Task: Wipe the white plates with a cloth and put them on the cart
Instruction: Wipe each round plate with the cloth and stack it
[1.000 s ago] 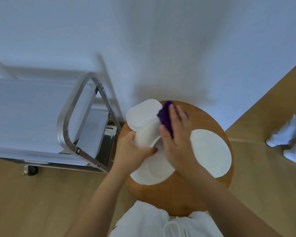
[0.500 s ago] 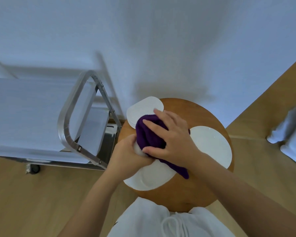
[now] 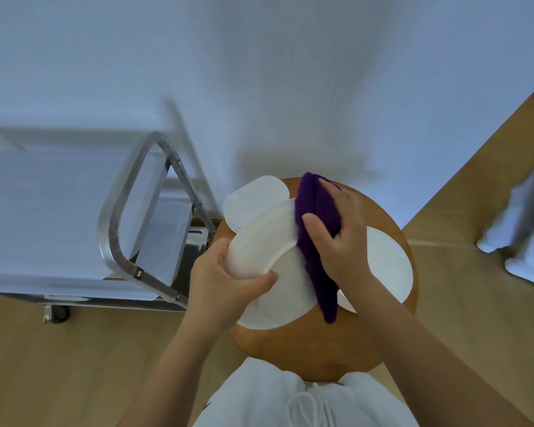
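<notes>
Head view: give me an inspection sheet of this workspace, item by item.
Surface: round wooden table, close to a white wall.
Job's things: one white plate held tilted above the table; a round plate lies flat at right, a rounded-square plate at the back, another plate under the held one. Purple cloth lies against the held plate. Metal cart stands left of the table; no plates seen on it.
Clutter: nothing seen.
Hands: left hand grips the tilted plate's rim; right hand holds the cloth.
Cables: nothing seen.
Surroundings: wooden floor; white blurred shapes at the right edge, cannot tell what.
</notes>
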Motion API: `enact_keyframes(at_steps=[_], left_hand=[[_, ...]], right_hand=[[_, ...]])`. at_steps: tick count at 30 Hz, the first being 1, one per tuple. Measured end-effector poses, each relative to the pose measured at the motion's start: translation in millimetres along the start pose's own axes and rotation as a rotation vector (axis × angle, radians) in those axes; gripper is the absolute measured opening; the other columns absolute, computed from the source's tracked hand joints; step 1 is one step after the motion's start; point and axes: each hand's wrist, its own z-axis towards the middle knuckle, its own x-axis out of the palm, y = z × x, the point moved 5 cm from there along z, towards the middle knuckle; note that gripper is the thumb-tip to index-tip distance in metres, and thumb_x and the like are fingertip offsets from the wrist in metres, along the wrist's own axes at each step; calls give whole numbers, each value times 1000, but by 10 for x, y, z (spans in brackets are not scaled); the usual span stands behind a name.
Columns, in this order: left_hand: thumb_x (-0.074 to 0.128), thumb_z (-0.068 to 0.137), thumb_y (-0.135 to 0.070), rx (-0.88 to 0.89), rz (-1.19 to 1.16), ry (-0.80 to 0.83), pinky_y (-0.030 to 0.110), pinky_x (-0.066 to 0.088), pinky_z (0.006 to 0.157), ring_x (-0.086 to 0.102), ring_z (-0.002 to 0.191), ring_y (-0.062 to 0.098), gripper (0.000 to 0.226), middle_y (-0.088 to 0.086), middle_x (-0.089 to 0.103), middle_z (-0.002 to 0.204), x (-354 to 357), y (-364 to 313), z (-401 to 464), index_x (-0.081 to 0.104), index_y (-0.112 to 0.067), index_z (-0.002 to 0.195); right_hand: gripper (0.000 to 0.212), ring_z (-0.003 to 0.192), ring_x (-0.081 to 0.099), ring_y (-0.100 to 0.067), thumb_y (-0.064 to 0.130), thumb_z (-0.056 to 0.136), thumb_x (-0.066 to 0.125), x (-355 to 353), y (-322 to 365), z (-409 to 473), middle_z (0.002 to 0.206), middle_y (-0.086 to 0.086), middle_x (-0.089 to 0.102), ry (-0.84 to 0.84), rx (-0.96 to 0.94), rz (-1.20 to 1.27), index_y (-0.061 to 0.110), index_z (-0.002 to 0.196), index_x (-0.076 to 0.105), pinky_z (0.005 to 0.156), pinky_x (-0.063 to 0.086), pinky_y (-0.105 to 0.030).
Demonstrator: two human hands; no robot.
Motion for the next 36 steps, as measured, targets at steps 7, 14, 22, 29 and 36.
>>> enact_keyframes(at_steps=[7,14,22,29,36], left_hand=[[86,57,-17,-124,-227,-55,26,54,63,61,88,13,48,-12,63,94,62,137,-33,56,-32,91],[83,44,-29,-300,-568,-175,34,60,63,66,96,22,73,-2,68,103,178,223,-116,60,-23,113],[90,52,-41,-313,-764,307,25,57,62,71,89,18,79,-2,73,100,307,102,-94,55,-19,120],[83,71,-32,-574,-1220,867,50,53,85,63,106,41,58,23,66,116,270,93,-6,66,-6,119],[94,39,-35,-591,-1022,535,41,58,64,71,92,32,96,13,72,107,303,38,99,55,-18,125]], right_hand=[[51,114,48,-3,66,68,53,-40,-282,-120,120,20,47,-72,282,205,53,116,43,98,45,-37],[58,95,63,-9,69,61,60,29,-521,-372,106,9,63,-123,513,376,43,112,53,82,56,-39],[57,75,70,-14,54,57,79,-219,-600,-248,87,5,73,15,711,548,26,104,64,58,52,-26],[25,76,70,-8,48,65,74,-239,-339,130,87,10,73,524,521,280,42,89,68,55,50,-15],[27,74,69,-11,49,76,67,-264,-428,151,88,4,73,426,580,332,30,95,67,55,52,-18]])
